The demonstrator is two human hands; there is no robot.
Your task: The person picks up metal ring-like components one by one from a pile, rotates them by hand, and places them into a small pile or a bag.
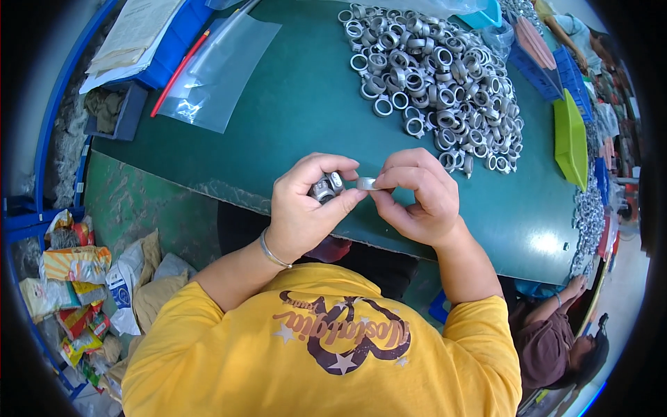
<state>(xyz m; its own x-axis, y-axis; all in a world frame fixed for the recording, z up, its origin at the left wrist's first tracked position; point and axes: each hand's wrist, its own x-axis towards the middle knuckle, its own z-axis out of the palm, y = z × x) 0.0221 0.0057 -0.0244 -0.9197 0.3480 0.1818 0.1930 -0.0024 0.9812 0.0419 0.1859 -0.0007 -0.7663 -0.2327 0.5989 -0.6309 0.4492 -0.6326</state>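
Close to the table's near edge, my left hand (312, 203) curls around a few grey metal ring parts (324, 188) lying in its palm and fingers. My right hand (419, 195) pinches a single metal ring (366, 183) between thumb and fingertips. That ring is seen edge-on, and my left thumb tip meets its left side. Beyond my right hand spreads a large heap of similar metal rings (435, 88), many with a small lug on the side. How many parts the left palm holds is partly hidden by the fingers.
The green tabletop (292, 99) carries a clear plastic sheet (229, 73), a red pencil (180, 73), and a grey bin (114, 112) at left. A lime-green tray (569, 140) and a blue bin (536, 68) stand right. Co-workers (552, 339) sit along the right side.
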